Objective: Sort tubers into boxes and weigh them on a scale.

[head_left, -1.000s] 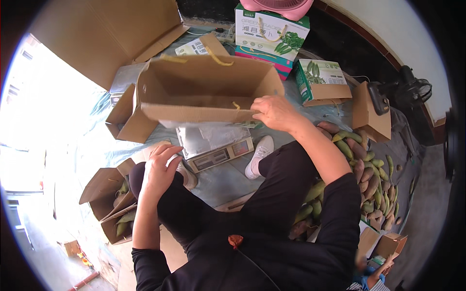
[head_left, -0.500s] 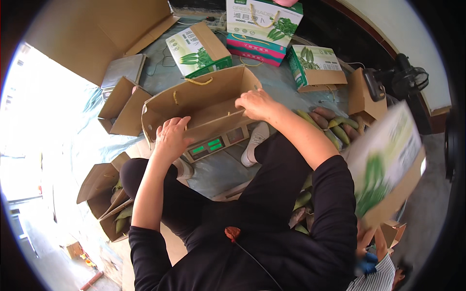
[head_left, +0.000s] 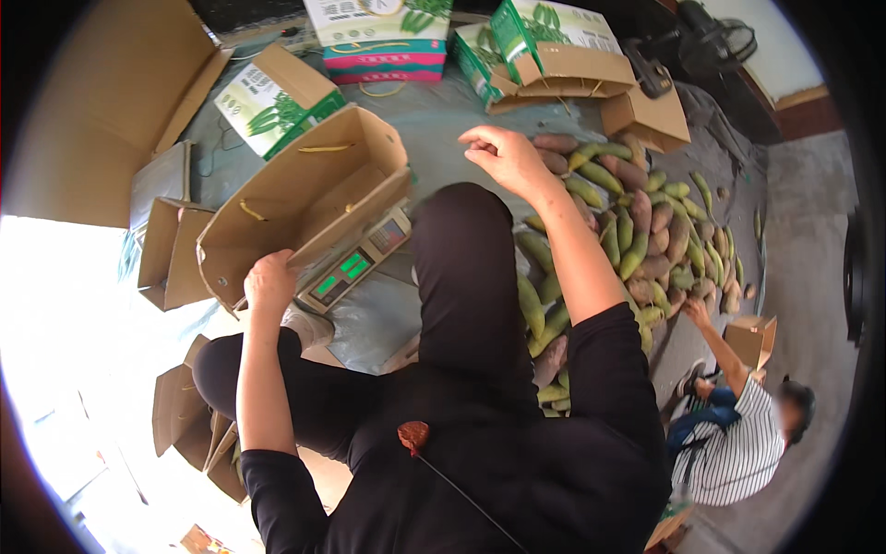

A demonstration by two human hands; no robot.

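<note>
My left hand (head_left: 270, 283) is closed on the near rim of an open, long cardboard box (head_left: 323, 198) with yellow cord handles. No contents show inside it. The box rests on a digital scale (head_left: 355, 263) with a lit green display. Away from the box, my right hand (head_left: 509, 166) hovers with bent fingers slightly apart and nothing visible between them. It is nearest to a large pile of green radishes (head_left: 637, 251) mixed with brownish-red roots (head_left: 662, 217), on the right beyond my knee.
White-and-green printed cartons stand at the back left (head_left: 277, 100) and back right (head_left: 554, 60). Pink-and-teal cartons (head_left: 388, 63) sit between them. Beside a small cardboard box (head_left: 643, 115) is a black fan (head_left: 715, 42). At right, a co-worker in a striped shirt (head_left: 734, 452) reaches into the pile.
My right hand has let go of the box rim and moved toward the pile. The view has turned right. The co-worker's blurred carton is gone from the right; another carton now overlaps the back-right one.
</note>
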